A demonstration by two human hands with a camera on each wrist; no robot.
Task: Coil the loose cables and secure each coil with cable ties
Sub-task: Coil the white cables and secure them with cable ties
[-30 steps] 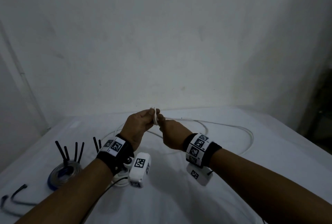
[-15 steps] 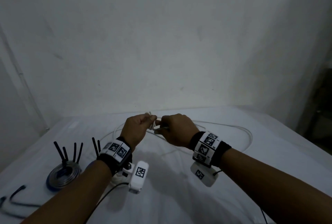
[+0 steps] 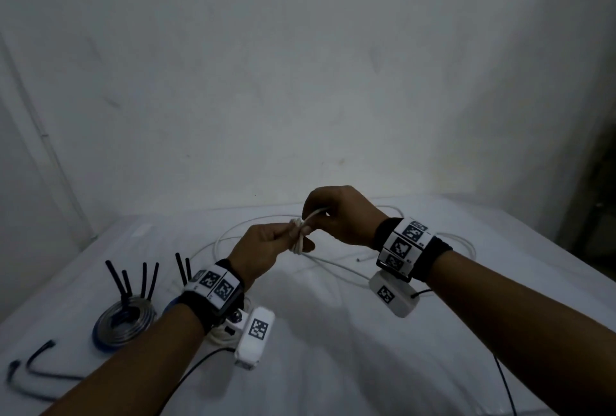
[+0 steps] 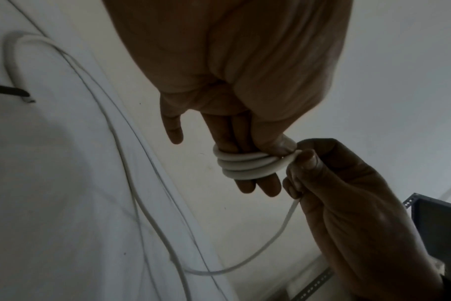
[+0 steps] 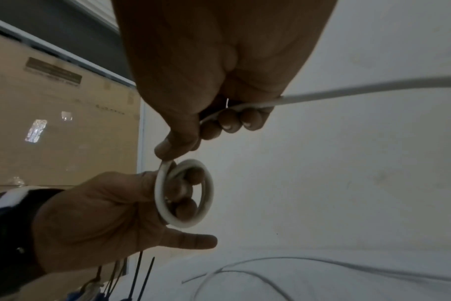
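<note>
A thin white cable (image 3: 297, 239) is wound in a small tight coil (image 4: 245, 166) of about three turns round two straight fingers of my left hand (image 3: 283, 242), whose thumb presses on the turns. My right hand (image 3: 316, 219), just above and to the right, pinches the cable's running part beside the coil. In the right wrist view the coil (image 5: 159, 193) is a ring round the left fingers (image 5: 187, 207), and the cable runs through my right hand (image 5: 188, 140) and off right. The rest of the cable (image 3: 336, 270) lies in loose loops on the white table.
At the left, a grey and blue coil (image 3: 125, 320) lies on the table with black ties (image 3: 146, 279) sticking up from it. Loose black cable ties (image 3: 36, 357) lie near the front left edge. Another white bundle (image 3: 216, 337) sits under my left wrist. A wall stands behind the table.
My right hand has risen up and to the right of my left hand, carrying the cable round the left fingers. The left hand has stayed in about the same place.
</note>
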